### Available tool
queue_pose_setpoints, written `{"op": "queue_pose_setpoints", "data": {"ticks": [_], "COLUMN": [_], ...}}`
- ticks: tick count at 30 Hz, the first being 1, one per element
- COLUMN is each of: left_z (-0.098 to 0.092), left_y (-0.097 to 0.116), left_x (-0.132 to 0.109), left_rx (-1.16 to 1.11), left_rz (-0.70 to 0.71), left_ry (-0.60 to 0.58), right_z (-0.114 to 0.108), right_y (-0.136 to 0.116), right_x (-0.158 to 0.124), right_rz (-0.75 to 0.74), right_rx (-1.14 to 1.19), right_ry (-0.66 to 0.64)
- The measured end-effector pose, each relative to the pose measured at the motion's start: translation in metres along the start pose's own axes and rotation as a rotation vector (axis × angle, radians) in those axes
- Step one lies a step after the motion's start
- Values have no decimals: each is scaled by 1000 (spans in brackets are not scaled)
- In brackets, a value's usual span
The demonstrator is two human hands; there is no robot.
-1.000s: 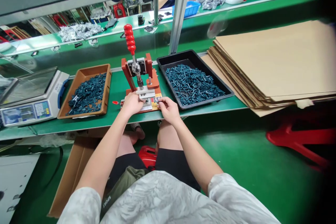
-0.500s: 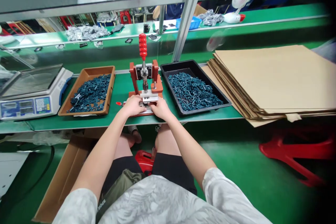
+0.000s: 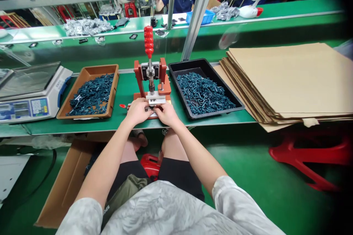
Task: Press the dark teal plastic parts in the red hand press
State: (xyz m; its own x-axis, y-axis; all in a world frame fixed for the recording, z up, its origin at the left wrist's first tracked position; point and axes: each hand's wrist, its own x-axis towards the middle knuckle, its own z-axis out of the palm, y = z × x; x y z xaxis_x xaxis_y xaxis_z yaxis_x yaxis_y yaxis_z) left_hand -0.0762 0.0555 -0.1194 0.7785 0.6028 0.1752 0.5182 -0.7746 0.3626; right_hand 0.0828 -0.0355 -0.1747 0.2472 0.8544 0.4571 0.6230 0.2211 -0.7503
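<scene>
— Left grip [image 3: 138,111] and right grip [image 3: 167,114] nearly meet, fingertip to fingertip, at the foot of a rust-red hand press with silver metal fittings [image 3: 150,71]. Holding anything?

— Fingers bend inward, drawn close together; whether something small is pinched between them, I cannot tell.

— And the press?

— It stands on the green worktop [image 3: 125,88], between a brown tray [image 3: 96,71] of small dark blue-green pieces [image 3: 92,95] and a black tray [image 3: 189,68] of slim dark blue-green rods [image 3: 205,93]. Its frame looks heavy and stiff, hardly fragile.

— Where would one take hold?

— By the bright red, ribbed lever handle [image 3: 148,42], which no hand touches. It is probably hard and smooth, though the ridges should check slipping.

— Which way does it point?

— Nearly straight up, its top leaning slightly left. Below, the metal plunger [image 3: 151,88] points down toward a silver block [image 3: 156,98], so the long axis runs close to vertical.
</scene>
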Motion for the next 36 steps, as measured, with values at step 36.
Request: {"op": "queue_pose_setpoints", "data": {"ticks": [36], "left_z": [-24], "left_y": [-13], "left_x": [19], "left_rx": [-644], "left_rz": [-209], "left_ry": [493], "right_z": [-17], "right_y": [5], "right_x": [24], "right_rz": [329], "right_rx": [199], "right_ry": [-169]}}
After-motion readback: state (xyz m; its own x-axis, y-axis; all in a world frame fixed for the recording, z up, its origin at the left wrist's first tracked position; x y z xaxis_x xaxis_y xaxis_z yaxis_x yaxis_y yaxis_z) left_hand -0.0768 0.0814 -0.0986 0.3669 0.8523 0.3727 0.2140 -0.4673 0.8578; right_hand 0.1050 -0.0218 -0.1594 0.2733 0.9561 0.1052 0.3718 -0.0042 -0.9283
